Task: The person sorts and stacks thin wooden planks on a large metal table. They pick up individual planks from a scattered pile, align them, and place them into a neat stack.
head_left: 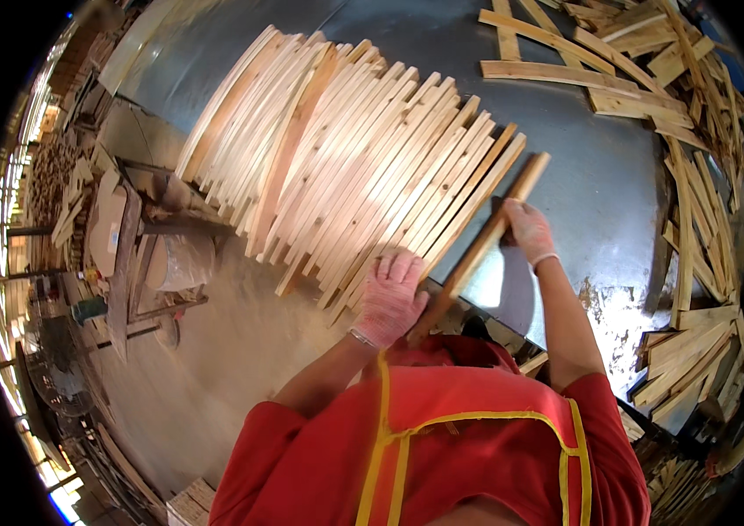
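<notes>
In the head view there are two hands, both in pinkish work gloves, and one single wooden strip [495, 232] that is apart from the others. The right hand [530, 230] holds this strip at its upper half; its fingers are bent and clamped on the wood, with no wide opening, but the tips under the strip are hidden. The strip is slanting, its far end over the metal table [604, 188] and its near end close to the front of the red apron [477, 394].

The left hand [389, 298] lies on the near ends of the row of strips [363, 158], at the right side of this row. Its fingers are close together and a little bent over the wood; I cannot tell whether they grip a strip or only rest on it. Its thumb is just beside the single strip, and I cannot tell if they touch.

The row has many pale strips, side by side; they overlap too much for an exact count. At least one strip there is clearly browner, lying across the left part.

On the right lies one big heap of loose boards [644, 88], also too many to count. On the left I see one fan [65, 377] and one clear plastic bag [186, 263].
</notes>
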A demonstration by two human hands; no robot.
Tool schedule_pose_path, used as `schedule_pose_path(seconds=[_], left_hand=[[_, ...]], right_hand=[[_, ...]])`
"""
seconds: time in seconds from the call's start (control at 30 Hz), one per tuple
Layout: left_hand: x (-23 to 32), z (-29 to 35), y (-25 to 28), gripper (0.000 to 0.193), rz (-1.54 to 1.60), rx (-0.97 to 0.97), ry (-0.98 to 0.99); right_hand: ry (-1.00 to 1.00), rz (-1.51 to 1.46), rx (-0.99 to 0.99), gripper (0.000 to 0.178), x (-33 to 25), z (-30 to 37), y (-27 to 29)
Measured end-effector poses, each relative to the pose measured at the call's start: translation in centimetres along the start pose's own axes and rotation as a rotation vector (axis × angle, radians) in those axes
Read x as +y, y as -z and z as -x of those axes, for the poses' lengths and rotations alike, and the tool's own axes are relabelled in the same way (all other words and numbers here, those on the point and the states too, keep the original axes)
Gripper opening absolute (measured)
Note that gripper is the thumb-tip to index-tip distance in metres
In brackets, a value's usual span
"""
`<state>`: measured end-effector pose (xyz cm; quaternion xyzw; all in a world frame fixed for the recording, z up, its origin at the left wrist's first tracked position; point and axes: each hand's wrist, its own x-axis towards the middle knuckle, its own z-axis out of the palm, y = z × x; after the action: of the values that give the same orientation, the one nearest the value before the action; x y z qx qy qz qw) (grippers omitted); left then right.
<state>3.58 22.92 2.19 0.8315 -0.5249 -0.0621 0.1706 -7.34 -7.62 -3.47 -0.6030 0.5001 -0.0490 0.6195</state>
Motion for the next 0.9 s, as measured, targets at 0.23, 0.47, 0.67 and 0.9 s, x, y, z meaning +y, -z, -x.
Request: schedule_pose_path(seconds=[0.23, 0.47, 0.67, 0.9], left_hand=[[0.2, -0.5, 0.0, 0.069, -0.059, -0.093, -0.025], [-0.2, -5.1, -1.6, 0.035, 0.216, -0.048, 0.218], [-1.8, -8.9, -3.5, 0.020, -0.033, -0.001, 0.212], [0.1, -18.2, 7.4, 0.023, -0.079, -0.141, 0.449]], right_hand=[[0.350, 0.548, 0.185, 0.055, -9.8, -4.4, -0.7], [0.373, 0.457, 0.010, 0.051, -14.9, -11.7, 1.9], [0.517, 0.262, 0.432, 0.048, -10.5, -5.2, 12.6], [-0.210, 1.040, 0.932, 0.057, 5.6, 0.3, 40.6]])
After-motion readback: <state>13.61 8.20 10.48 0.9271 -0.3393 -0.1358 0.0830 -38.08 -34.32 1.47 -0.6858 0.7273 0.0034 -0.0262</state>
